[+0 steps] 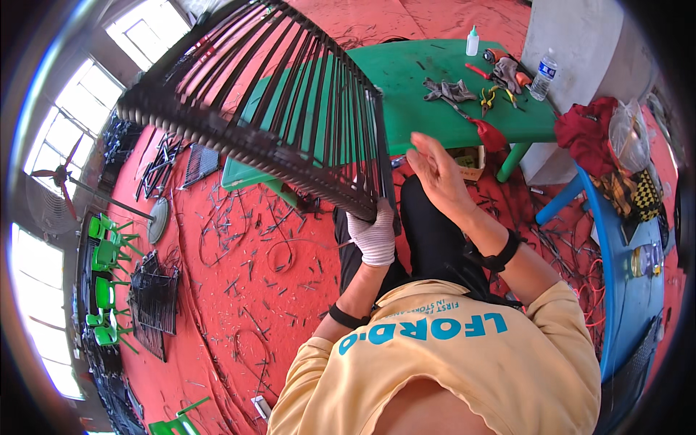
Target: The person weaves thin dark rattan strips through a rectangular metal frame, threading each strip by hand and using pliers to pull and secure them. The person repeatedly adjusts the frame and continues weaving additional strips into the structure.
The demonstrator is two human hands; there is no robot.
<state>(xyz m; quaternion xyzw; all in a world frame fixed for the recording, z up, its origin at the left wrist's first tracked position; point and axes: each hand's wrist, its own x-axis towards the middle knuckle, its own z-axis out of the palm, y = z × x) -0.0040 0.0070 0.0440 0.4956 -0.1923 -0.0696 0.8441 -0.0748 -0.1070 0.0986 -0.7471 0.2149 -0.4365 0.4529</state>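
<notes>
My left hand [374, 234], in a pale knitted work glove, is closed around the lower corner of a dark woven frame [217, 130]. The frame is raised and tilted, with many dark strands running between its sides and strand wrapped along its near rail. My right hand [437, 168] is bare and held up to the right of the frame, apart from it, with its fingers extended and nothing in it. Part of a green table [402, 114] shows behind the strands. A thin loose strand [310, 241] trails left from beside my gloved hand.
On the table lie grey gloves [448, 90], yellow-handled pliers [486, 101], a dropper bottle [472, 41] and a water bottle [544, 74]. A blue chair [620, 293] stands right. Offcuts litter the red floor [217, 304]; a pedestal fan [60, 174] and green chairs [106, 293] stand left.
</notes>
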